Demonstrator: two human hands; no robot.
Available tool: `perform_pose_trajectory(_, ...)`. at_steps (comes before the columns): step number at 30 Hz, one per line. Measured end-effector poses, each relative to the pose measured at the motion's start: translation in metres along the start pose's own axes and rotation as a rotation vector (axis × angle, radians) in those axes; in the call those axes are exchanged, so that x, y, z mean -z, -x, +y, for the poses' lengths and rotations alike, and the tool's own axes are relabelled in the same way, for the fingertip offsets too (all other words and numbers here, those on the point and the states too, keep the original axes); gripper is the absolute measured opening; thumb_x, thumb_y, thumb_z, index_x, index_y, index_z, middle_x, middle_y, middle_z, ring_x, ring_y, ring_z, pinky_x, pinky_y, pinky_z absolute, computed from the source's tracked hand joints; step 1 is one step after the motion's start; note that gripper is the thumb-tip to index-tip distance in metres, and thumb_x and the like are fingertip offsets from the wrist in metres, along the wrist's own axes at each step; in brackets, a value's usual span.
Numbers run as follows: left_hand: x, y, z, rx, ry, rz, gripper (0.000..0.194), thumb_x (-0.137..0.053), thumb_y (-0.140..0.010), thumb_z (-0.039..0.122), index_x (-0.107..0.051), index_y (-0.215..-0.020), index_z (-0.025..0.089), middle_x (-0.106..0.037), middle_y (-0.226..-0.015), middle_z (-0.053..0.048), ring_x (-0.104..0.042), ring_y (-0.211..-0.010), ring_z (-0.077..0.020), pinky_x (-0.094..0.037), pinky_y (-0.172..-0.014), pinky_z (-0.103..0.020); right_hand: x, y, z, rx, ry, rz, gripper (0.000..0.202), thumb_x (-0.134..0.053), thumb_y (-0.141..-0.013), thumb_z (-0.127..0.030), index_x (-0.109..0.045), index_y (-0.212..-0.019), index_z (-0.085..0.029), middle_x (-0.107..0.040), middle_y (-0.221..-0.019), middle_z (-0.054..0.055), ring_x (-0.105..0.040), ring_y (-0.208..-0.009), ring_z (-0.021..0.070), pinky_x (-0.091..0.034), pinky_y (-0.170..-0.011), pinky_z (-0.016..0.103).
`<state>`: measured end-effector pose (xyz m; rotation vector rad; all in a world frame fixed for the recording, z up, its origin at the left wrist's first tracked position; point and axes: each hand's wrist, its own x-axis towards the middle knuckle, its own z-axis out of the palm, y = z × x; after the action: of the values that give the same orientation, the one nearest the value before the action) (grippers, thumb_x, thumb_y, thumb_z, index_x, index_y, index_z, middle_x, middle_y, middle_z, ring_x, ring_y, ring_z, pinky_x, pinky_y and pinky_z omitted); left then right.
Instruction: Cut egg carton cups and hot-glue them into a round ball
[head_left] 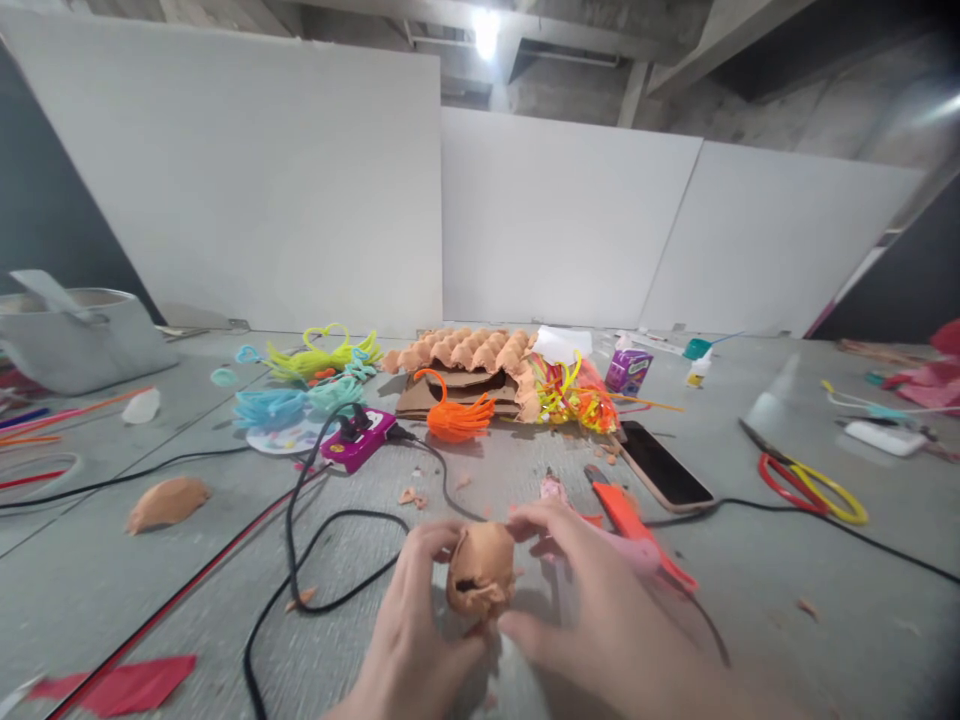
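Observation:
My left hand curls around the left side of a small rounded piece of tan egg carton, its thumb under the near edge. The piece looks like a hollow cup with a torn, dark slit facing me. My right hand grips it from the right, fingertips at the top right edge and thumb close to the bottom. Just beyond my right hand lie an orange utility knife and a pink glue gun, partly hidden by the hand.
Behind sit a bumpy egg-carton shape, an orange pipe-cleaner figure and a purple power strip with black cables. A phone and scissors lie right. Another carton piece and a grey basket are left.

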<state>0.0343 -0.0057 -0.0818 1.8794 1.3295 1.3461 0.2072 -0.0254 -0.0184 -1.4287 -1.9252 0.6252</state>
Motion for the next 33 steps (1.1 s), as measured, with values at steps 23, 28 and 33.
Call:
perform_pose_trajectory(23, 0.003, 0.000, 0.012, 0.016, 0.294, -0.301, 0.025, -0.049, -0.088, 0.025, -0.041, -0.111, 0.029, -0.056, -0.109, -0.003, -0.056, -0.103, -0.0196, -0.047, -0.086, -0.033, -0.006, -0.004, 0.005, -0.016, -0.042, 0.174, 0.029, -0.063, -0.066, -0.017, -0.059, -0.093, -0.028, -0.067, -0.094, -0.005, -0.064, -0.085, 0.0154, -0.051, -0.079, 0.022)
perform_pose_trajectory(28, 0.000, 0.001, 0.014, 0.091, 0.353, -0.283, 0.021, -0.054, -0.088, 0.029, -0.045, -0.107, 0.026, -0.056, -0.107, -0.005, -0.056, -0.102, -0.0204, -0.045, -0.088, -0.035, -0.002, -0.004, -0.004, -0.117, -0.054, 0.110, 0.027, -0.061, -0.066, -0.016, -0.060, -0.092, -0.024, -0.067, -0.098, -0.002, -0.063, -0.088, 0.0164, -0.051, -0.080, 0.023)
perform_pose_trajectory(33, 0.000, 0.002, 0.019, 0.075, 0.323, -0.246, 0.022, -0.056, -0.085, 0.028, -0.047, -0.105, 0.026, -0.057, -0.105, -0.004, -0.057, -0.098, -0.0191, -0.046, -0.085, -0.033, -0.002, -0.004, -0.005, -0.183, -0.080, 0.090, 0.035, -0.062, -0.067, -0.018, -0.058, -0.101, -0.024, -0.066, -0.103, -0.001, -0.063, -0.093, 0.0167, -0.049, -0.088, 0.026)
